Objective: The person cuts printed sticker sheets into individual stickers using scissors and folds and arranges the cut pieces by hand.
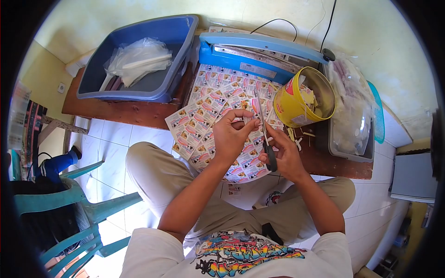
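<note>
My right hand (285, 153) grips a pair of scissors (269, 150) with black handles, the long blades pointing up and away from me. Close beside the blades, my left hand (232, 134) has thumb and forefinger pinched together. Whatever lies between those fingertips is too small to make out. Beneath both hands, printed label sheets (199, 113) with a repeated colourful design overlap on the low wooden bench and hang past its front edge.
Behind the sheets stands a blue sealing machine (250, 65) with a long lever. A yellow tin (289, 104) holds paper scraps. A blue tub (171, 81) with plastic bags is at left, a grey tray (352, 155) of bagged items at right. Green chairs (88, 208) stand at left.
</note>
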`<act>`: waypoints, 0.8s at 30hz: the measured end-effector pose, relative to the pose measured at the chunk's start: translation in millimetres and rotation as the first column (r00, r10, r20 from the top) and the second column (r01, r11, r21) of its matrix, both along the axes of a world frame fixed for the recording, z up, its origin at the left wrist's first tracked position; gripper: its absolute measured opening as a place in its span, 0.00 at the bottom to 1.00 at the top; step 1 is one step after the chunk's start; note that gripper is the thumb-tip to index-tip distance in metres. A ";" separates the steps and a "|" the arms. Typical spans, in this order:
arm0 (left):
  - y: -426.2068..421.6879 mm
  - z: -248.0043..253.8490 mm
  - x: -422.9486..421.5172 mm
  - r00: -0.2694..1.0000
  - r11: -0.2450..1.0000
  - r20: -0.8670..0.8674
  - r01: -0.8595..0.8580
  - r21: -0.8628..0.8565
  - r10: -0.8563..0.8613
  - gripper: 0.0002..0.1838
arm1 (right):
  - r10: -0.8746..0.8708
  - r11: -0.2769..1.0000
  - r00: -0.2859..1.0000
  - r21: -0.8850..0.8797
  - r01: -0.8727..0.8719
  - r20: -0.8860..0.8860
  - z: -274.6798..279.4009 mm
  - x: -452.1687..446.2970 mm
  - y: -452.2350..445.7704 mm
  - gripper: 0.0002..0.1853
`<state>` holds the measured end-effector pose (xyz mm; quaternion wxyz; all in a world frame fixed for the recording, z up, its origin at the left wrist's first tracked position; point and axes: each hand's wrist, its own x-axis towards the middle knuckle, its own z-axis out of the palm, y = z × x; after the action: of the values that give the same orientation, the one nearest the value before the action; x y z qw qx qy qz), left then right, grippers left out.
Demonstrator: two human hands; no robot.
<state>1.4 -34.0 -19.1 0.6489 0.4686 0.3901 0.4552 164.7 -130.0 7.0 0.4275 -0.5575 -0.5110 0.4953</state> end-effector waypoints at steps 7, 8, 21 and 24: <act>1.8 -1.6 -1.1 0.999 0.999 0.037 -0.016 0.028 0.015 0.12 | 0.010 1.000 1.000 0.005 -0.010 0.005 -0.2 -1.0 -0.7 0.48; 1.8 -0.8 -1.1 0.999 0.999 0.037 -0.016 0.028 0.015 0.12 | 0.010 1.000 1.000 0.005 -0.010 0.004 -1.4 -0.9 -0.8 0.48; 1.6 -0.6 -1.5 0.999 0.999 0.024 -0.030 0.033 0.029 0.11 | 0.026 0.998 0.999 0.056 -0.028 0.044 -2.4 -2.2 -3.6 0.49; 1.6 -1.6 -0.9 0.999 0.999 0.028 -0.031 0.035 0.030 0.11 | 0.032 0.997 0.998 0.063 -0.035 0.050 -3.2 -2.0 -4.5 0.49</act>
<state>0.4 -32.5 -20.6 0.6385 0.4679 0.3803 0.4783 162.7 -134.5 3.9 0.4241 -0.5468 -0.5461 0.4722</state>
